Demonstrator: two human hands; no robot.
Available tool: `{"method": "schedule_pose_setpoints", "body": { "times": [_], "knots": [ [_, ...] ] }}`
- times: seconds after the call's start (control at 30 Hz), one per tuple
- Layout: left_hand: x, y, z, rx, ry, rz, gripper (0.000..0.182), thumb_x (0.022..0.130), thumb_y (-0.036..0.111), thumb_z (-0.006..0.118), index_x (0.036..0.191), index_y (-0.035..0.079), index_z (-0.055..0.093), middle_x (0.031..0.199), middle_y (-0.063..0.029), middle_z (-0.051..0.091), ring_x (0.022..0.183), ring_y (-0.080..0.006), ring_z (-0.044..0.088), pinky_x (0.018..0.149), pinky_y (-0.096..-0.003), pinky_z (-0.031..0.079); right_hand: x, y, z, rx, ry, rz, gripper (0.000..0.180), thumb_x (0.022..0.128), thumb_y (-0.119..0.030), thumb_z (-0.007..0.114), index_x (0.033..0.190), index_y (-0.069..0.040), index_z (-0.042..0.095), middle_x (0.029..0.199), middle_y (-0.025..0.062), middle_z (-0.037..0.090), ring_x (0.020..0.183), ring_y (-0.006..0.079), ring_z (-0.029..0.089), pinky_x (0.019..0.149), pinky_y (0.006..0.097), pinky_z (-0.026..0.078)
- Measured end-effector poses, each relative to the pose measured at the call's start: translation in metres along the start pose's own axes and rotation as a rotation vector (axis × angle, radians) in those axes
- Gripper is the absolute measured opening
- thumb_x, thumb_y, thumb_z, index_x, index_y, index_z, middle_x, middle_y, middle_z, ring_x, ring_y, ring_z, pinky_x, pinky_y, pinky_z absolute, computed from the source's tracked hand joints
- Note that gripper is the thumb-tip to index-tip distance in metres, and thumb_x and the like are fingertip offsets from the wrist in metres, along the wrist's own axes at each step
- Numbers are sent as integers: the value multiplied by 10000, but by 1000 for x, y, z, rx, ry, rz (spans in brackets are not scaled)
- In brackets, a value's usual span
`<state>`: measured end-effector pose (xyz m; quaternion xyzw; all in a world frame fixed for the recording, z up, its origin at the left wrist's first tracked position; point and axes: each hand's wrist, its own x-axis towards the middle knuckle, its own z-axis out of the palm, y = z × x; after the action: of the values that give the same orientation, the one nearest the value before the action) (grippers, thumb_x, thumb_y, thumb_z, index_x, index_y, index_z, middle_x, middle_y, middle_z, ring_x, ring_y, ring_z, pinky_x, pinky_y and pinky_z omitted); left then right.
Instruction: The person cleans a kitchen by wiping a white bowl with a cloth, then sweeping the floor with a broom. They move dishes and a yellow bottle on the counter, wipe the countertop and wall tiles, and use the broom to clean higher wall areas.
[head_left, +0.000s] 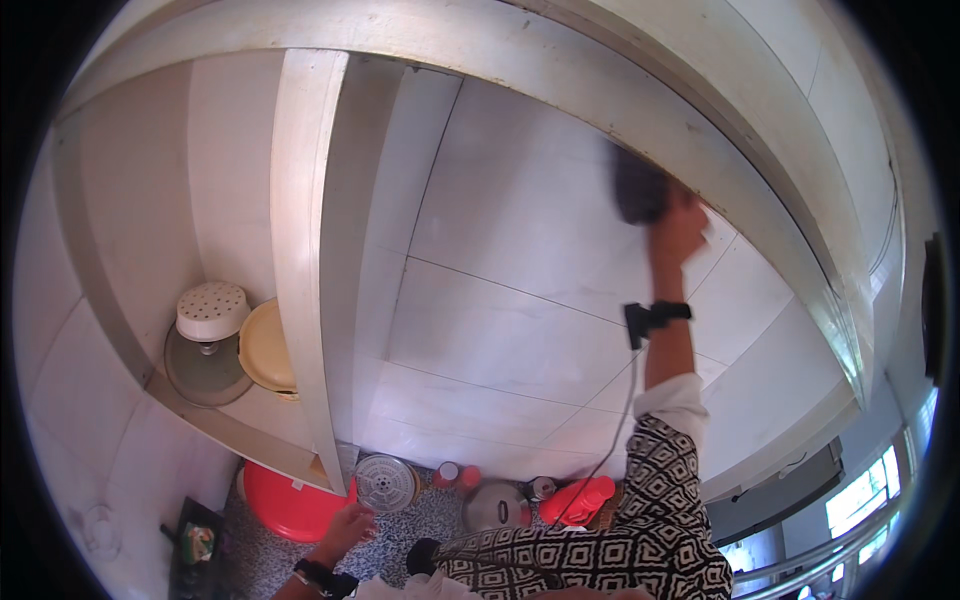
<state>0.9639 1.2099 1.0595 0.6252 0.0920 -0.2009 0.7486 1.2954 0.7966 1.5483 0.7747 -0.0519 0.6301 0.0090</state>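
Observation:
My right hand (679, 229) reaches up into a white-tiled cabinet compartment. It grips a dark cloth or pad (639, 186), blurred and close to the tiled surface (510, 210). A black strap (660, 318) with a cable circles that wrist. My left hand (349, 531) hangs low, with its fingers loosely apart and no object seen in them. Beside it is a red plastic basin (292, 506), and a perforated metal steamer plate (385, 484) lies just past its fingers.
A white frame post (307, 225) divides the cabinet, and a front rail (570, 67) crosses above. The left compartment holds a dotted white pot (213, 311), a glass lid (202, 375) and a yellow pan (268, 345). A steel lid (496, 506) and red bottle (577, 501) stand on the speckled counter (255, 555).

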Motion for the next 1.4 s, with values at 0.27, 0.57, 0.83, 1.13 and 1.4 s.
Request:
{"method": "schedule_pose_setpoints", "body": {
  "times": [0.27, 0.57, 0.83, 1.13, 1.4],
  "knots": [
    [-19, -22, -45, -11, 138, -44, 241, 942, 186, 541, 1095, 4, 580, 858, -112, 674, 677, -175, 656, 606, -285, 539, -18, 0, 59, -283, -145, 460, 554, 824, -489, 636, 1226, -110, 603, 1213, 129, 599, 1235, 312, 488, 871, 559, 476],
    [-50, -7, -29, 11, 108, -8, 239, 946, 191, 548, 1099, 11, 586, 840, -109, 675, 679, -149, 647, 595, -274, 524, -112, -225, 2, 1219, -222, 235, 409, 785, -56, 585, 1193, -34, 613, 1167, 142, 636, 1104, 306, 581, 900, 434, 479],
    [-122, 88, -81, 60, 234, 297, 146, 940, 103, 569, 1050, 16, 607, 852, -77, 674, 730, -134, 652, 655, -270, 543, -64, -211, -67, 2125, -303, 1130, 336, 913, -121, 527, 1217, 4, 594, 1160, 151, 643, 1024, 257, 641, 891, 395, 534],
    [-152, 192, -60, 159, 37, 500, 186, 977, 145, 556, 1119, 32, 596, 1020, -18, 615, 963, -108, 568, 834, -282, 494, -120, -199, -106, 1840, -642, 929, 335, 912, -119, 532, 1215, 9, 596, 1159, 148, 645, 1025, 247, 640, 898, 388, 529],
    [-213, -4, -76, -81, 614, 155, 255, 897, 243, 572, 1018, 37, 661, 852, -96, 690, 756, -190, 669, 697, -317, 544, -409, -240, -150, 1237, -1935, 466, 334, 911, -117, 537, 1212, 14, 598, 1157, 145, 648, 1025, 238, 640, 904, 381, 526]
  ]
}}
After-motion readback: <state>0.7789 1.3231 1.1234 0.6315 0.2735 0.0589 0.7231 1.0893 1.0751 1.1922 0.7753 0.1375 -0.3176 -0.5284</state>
